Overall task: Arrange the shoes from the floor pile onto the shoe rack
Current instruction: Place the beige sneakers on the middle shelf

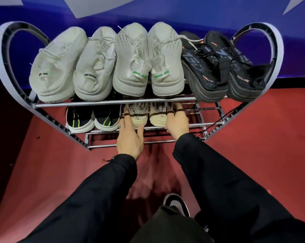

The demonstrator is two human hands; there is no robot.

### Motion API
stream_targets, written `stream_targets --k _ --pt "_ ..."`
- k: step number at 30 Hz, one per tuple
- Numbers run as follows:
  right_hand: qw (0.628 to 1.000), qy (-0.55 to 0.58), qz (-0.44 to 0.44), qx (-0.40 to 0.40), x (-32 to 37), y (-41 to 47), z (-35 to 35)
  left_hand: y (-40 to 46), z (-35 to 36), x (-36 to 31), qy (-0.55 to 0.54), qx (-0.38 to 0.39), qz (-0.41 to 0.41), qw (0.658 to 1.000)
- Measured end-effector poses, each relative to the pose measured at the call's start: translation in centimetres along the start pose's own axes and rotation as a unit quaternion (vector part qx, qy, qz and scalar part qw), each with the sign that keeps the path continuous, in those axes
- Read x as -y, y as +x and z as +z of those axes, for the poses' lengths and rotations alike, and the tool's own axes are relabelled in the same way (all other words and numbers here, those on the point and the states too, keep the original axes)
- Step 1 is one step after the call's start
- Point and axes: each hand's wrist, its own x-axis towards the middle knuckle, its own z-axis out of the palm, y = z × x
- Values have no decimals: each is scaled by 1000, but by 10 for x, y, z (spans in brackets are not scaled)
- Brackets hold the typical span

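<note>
- The black-and-green pair (92, 118) sits at the left of the shoe rack's (113, 102) second shelf, heels outward.
- Your left hand (128, 137) wraps its fingers (126, 112) round the left cream shoe (136, 114), just beside that pair.
- Your right hand (177, 123) clasps the right cream shoe (158, 114) with curled fingers (179, 110), so the two shoes stay together.
- The black trainers (223, 67) close off the rack's full top shelf, which is likely why you are working a shelf lower.

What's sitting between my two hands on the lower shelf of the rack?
A pair of cream shoes, heels outward; the left hand is on one, the right hand on the other. The head view shows it.
</note>
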Motion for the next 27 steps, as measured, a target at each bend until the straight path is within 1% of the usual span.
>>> stream_targets --k 2,4,6,8,10,12,13,14,15,17,19,22,25,27 --pt "1000 3 -9 10 -1 -3 -1 0 2 1 15 12 1 1000" --pt "999 16 1 37 7 -9 -7 0 3 2 16 30 -6 999" --pt "997 35 12 75 11 -15 -13 0 2 3 -5 52 -20 998" --pt "995 47 -6 85 7 -24 -21 -6 -1 1 -29 64 -25 997" --pt "994 73 -22 79 -4 -36 -32 -21 -5 -5 -29 39 -23 999" --pt "991 105 -16 82 -19 -53 -46 -43 -7 -12 -7 4 -2 1000" --pt "990 113 -12 85 -28 -62 -55 -54 -6 -14 -4 13 13 1000" --pt "989 118 -4 88 -38 -71 -64 -64 -3 -16 -12 48 26 998" --pt "989 119 9 89 -49 -81 -74 -73 1 -18 -26 102 33 994" --pt "988 124 39 87 -77 -102 -92 -90 13 -24 -41 217 37 975" --pt "985 138 71 76 -107 -124 -109 -106 26 -31 -49 292 40 954" --pt "984 144 97 37 -153 -158 -137 -127 53 -41 -76 370 66 923" --pt "983 133 127 -15 -194 -187 -158 -146 76 -55 -75 418 93 900" --pt "978 128 159 -51 -217 -206 -165 -159 87 -66 -82 456 97 881"
